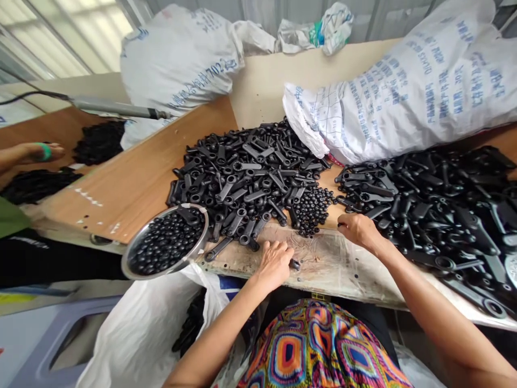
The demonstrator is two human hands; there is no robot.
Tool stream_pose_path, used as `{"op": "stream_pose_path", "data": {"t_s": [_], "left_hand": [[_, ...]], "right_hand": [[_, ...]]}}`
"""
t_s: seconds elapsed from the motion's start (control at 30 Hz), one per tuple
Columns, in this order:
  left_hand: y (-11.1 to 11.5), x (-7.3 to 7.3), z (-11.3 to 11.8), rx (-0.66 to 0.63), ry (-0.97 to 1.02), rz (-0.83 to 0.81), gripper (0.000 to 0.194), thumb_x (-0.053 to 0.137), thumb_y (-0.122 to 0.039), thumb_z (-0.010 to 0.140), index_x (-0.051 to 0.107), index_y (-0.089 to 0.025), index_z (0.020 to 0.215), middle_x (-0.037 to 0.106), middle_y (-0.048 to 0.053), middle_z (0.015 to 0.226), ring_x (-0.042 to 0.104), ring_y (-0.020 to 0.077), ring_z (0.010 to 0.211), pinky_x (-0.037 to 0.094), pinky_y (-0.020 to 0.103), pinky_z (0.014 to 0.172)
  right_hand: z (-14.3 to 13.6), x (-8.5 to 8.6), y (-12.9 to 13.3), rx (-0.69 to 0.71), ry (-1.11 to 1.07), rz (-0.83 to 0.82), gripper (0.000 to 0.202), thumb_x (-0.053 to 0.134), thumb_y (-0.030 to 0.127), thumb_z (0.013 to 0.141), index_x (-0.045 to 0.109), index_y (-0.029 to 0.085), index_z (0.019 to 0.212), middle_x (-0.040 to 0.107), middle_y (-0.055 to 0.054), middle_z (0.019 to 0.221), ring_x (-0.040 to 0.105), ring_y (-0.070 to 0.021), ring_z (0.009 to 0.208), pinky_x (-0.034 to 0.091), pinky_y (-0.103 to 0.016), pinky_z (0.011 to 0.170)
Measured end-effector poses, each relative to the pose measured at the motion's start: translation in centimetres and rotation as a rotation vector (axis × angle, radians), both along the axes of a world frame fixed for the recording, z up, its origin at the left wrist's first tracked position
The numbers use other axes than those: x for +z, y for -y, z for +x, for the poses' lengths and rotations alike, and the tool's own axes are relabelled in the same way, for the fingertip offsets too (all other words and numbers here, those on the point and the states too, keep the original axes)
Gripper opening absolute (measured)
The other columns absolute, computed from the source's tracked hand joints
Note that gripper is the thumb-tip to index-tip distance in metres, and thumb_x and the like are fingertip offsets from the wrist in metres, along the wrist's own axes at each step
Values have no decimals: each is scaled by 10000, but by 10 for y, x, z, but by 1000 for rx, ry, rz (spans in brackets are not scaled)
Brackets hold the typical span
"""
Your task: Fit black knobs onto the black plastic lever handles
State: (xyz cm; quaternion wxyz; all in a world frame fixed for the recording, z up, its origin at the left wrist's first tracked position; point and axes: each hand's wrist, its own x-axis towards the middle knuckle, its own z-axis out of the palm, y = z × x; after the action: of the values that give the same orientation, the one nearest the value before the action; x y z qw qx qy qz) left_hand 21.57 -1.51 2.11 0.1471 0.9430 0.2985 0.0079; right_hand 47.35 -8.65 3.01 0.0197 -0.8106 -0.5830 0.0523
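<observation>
My left hand (274, 264) lies low at the worktable's front edge, its fingers curled over a black plastic link (295, 264). Only the link's rounded end shows past my fingertips. Farther right, my right hand (358, 231) pinches a small black piece (340, 224), mostly hidden by the fingers. Between and beyond the hands sits a small heap of black balls (312, 207). A large pile of black links with ringed ends (246, 178) spreads behind my left hand. Another pile of black parts (440, 215) lies beyond my right forearm.
A metal bowl (125, 257) full of black balls stands at the left table edge. A wooden divider (121, 188) separates a neighbouring person's hand (48, 152) and an electric screwdriver (117, 108). White woven sacks (412, 91) rest behind; an open sack (133, 334) hangs below.
</observation>
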Motion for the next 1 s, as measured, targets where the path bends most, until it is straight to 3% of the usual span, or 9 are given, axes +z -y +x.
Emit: {"op": "stream_pose_path", "data": {"t_s": [0.07, 0.17, 0.23, 0.33, 0.4, 0.53, 0.7, 0.83, 1.0], "left_hand": [[-5, -3, 1, 24, 27, -44, 219, 436, -64, 681, 591, -162, 801, 618, 109, 883, 549, 263, 943, 352, 438, 880], [-9, -1, 6, 30, 81, -149, 190, 407, -108, 723, 547, -170, 835, 613, 65, 788, 591, 198, 784, 429, 337, 744], [-5, 2, 13, 63, 204, -434, 162, 383, -164, 760, 512, -179, 858, 572, 2, 655, 565, 139, 590, 432, 265, 596], [11, 8, 25, 166, 450, -947, 108, 431, -228, 731, 491, -171, 800, 466, -65, 513, 431, 81, 395, 345, 211, 438], [25, 10, 33, 203, 555, -1110, 81, 478, -247, 692, 471, -167, 683, 433, -71, 472, 381, 62, 368, 296, 198, 401], [49, 7, 42, 261, 631, -1243, 158, 528, -271, 664, 417, -179, 600, 394, -75, 440, 334, 53, 362, 252, 187, 360], [59, 7, 49, 324, 649, -1179, 124, 519, -251, 667, 514, -170, 760, 368, -93, 429, 316, 60, 357, 260, 183, 355], [57, 7, 52, 349, 685, -1137, 135, 538, -301, 701, 516, -169, 685, 368, -80, 418, 341, 68, 371, 283, 193, 382], [39, 6, 48, 344, 735, -1143, 334, 505, -435, 758, 585, -134, 637, 515, -4, 535, 480, 108, 508, 375, 219, 488]], "right_hand": [[-6, 2, 25, 24, -262, 92, 190, 494, 214, 758, 663, 172, 832, 652, -27, 695, 598, -152, 655, 414, -225, 585], [-17, 1, 56, -41, -921, 304, 181, 571, 230, 718, 670, 144, 843, 608, -6, 615, 545, -127, 543, 433, -237, 538], [-26, -1, 70, -91, -1275, 422, 210, 634, 243, 703, 681, 141, 881, 617, -11, 642, 544, -121, 533, 458, -253, 536], [-41, -3, 79, -82, -1593, 542, 212, 698, 234, 686, 701, 151, 881, 643, -32, 676, 578, -130, 558, 478, -267, 534], [-51, -1, 80, -83, -1717, 585, 207, 728, 230, 662, 709, 159, 855, 652, -37, 686, 602, -139, 565, 481, -259, 505], [-67, 7, 78, -99, -1747, 634, 206, 739, 254, 660, 699, 170, 845, 657, -31, 702, 610, -137, 556, 486, -249, 484], [-81, 8, 73, -40, -1424, 758, 202, 600, 279, 806, 663, 198, 981, 638, -12, 700, 576, -120, 606, 490, -249, 560], [-85, 5, 67, -38, -1205, 767, 195, 579, 280, 819, 671, 215, 978, 629, -2, 707, 559, -114, 617, 481, -245, 610], [-83, -3, 68, -124, -1577, 705, 165, 619, 311, 791, 645, 175, 882, 621, -1, 655, 566, -111, 539, 463, -226, 501]]}}
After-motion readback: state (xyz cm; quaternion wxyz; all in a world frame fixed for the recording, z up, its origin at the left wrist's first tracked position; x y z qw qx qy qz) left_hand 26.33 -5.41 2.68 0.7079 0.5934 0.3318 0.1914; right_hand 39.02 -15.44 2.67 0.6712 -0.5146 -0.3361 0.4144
